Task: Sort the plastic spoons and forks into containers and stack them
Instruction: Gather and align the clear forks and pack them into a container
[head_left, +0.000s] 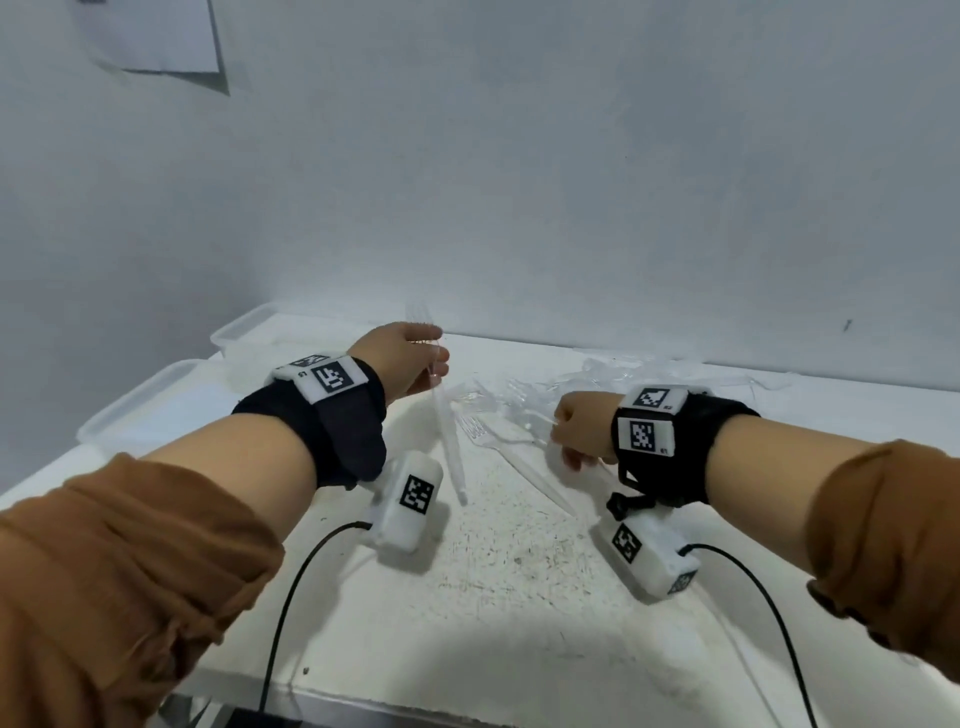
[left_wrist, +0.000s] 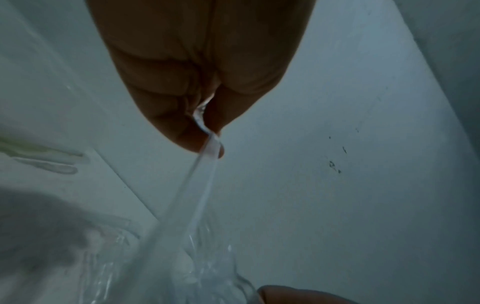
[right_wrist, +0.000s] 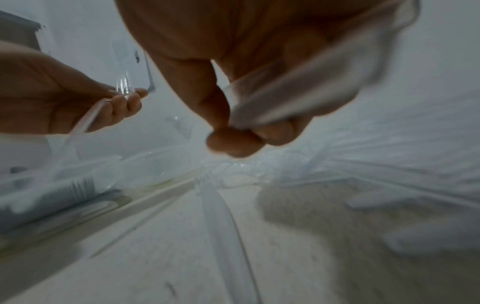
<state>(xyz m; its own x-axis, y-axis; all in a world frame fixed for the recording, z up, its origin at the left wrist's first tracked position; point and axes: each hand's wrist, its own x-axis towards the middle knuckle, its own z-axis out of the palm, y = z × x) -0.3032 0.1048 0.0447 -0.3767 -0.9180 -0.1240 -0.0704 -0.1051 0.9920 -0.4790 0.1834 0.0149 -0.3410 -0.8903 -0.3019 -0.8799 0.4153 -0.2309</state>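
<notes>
Both forearms reach forward, sleeves pushed up, black bands on the wrists. The left hand (head_left: 408, 361) is raised, fingers curled round clear plastic forks (head_left: 447, 436). The right hand (head_left: 579, 428) sits lower, fisted on a clear utensil (right_wrist: 298, 86).

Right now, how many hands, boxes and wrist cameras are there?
Hands: 2, the left hand gripping forks, the right hand gripping a utensil.
Containers: 2, the far container and the near container.
Cameras: 2, the left camera and the right camera.
Total: 6.
The loose cutlery is too jumbled to count.
</notes>
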